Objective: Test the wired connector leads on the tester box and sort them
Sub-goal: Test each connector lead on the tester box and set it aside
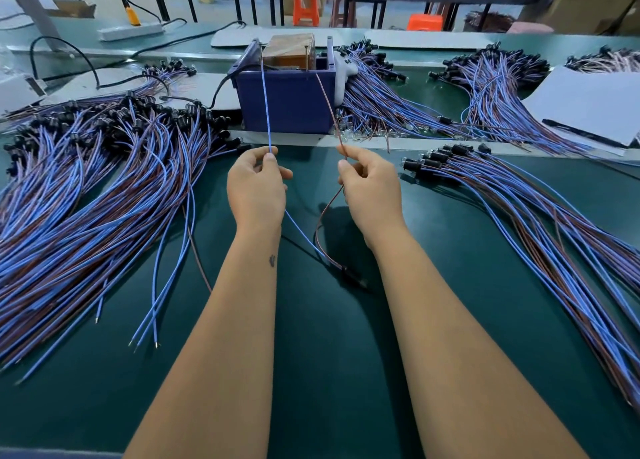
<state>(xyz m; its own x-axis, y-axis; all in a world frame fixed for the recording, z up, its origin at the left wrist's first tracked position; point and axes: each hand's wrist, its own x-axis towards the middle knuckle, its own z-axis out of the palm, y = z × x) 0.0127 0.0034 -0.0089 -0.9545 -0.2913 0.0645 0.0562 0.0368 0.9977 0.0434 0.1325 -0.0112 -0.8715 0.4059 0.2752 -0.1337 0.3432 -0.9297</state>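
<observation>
The left hand (257, 185) pinches a thin blue insulated wire (266, 112) between thumb and curled fingers; the right hand (372, 185) pinches a thin brown insulated wire (329, 107) the same way. Both wires belong to one lead: below the hands they droop and meet at a small black connector (353, 275) lying on the dark green bench mat (329, 354) between the forearms. Above the hands each wire rises taut to the top of the dark blue plastic tester box (287, 102), just beyond the fingertips — the blue one to a metal post on its left side, the brown one to its right side. Whether the bare tips actually touch the contacts is too small to make out.

Left of the left hand spreads a big loose heap of blue-and-brown leads (86, 188) with black connectors at the far end. Right of the right hand lies a neater bundle of the same leads (536, 216), its near end cut off by the frame edge. Further bundles (491, 91) lie beyond the box.
</observation>
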